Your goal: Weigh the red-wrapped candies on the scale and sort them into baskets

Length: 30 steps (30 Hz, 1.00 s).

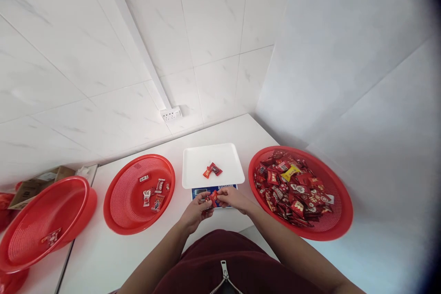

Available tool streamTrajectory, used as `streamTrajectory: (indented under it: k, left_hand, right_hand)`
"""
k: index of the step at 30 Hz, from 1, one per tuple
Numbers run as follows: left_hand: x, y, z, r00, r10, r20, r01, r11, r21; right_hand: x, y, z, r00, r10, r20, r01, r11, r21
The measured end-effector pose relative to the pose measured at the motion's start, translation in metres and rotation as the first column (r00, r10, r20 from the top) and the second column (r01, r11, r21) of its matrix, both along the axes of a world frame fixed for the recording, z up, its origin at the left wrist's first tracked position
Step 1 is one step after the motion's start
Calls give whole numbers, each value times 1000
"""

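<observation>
My left hand and my right hand meet in front of the scale, both pinching one small red wrapped candy between their fingertips. Just beyond them a white tray rests on a blue-fronted scale, with two red candies lying on it. To the right a red basket is heaped with red wrapped candies and one yellow one. On the left, a second red basket holds several candies.
A third red basket sits tilted at the far left with a candy inside, next to a cardboard box. A white wall socket is mounted above the white table. Tiled walls close the corner behind.
</observation>
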State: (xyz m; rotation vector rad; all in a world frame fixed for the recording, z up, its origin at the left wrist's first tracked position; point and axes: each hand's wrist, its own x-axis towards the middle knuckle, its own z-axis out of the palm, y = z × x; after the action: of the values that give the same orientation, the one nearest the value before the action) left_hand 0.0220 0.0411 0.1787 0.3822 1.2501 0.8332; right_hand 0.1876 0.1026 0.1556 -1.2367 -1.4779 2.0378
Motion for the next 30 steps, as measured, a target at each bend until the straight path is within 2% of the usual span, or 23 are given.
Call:
streamTrajectory:
  k: [4,7,10,13,15,17,20,25,28,30]
  left_hand:
    - [3,4,0,998,55,-5,-55,998,13]
    - [4,9,1,994,106,-22,-106,994,6]
    - [5,10,1,993,113,-36,-112,994,9]
    - [9,8,0,995,97,-32,-96,995,24]
    - [12,6,-1,997,57,-46,-54,997,62]
    - [14,4,-1,995,-3,-99,12,995,98]
    - [13,2,2,990,-54,-127,67,993,100]
    - [7,2,5,999,-2,-37,3,999,32]
    - [4,3,1,999,17,-43,-15,998,53]
    - [2,4,-2,998,31,-56,-27,997,75]
  right_hand:
    - [-2,18,-4,983,-182,-6,182,983,-40]
    - [-2,25,-2,959,-281,44,281,960,11]
    - [-2,18,2,975,-191,112,185,981,64]
    - [-3,4,8,998,64,10,-64,998,13]
    - [-4,-4,11,985,162,-62,-163,987,-14]
    - [-5,-7,11,986,154,-66,-157,987,-32]
    - [-2,-5,9,997,75,-8,-75,996,-57]
    - [6,4,5,1000,-22,4,22,998,-52]
    - [6,7,4,1000,-3,10,4,999,-48]
    - [4,12,3,997,-19,76,15,998,58]
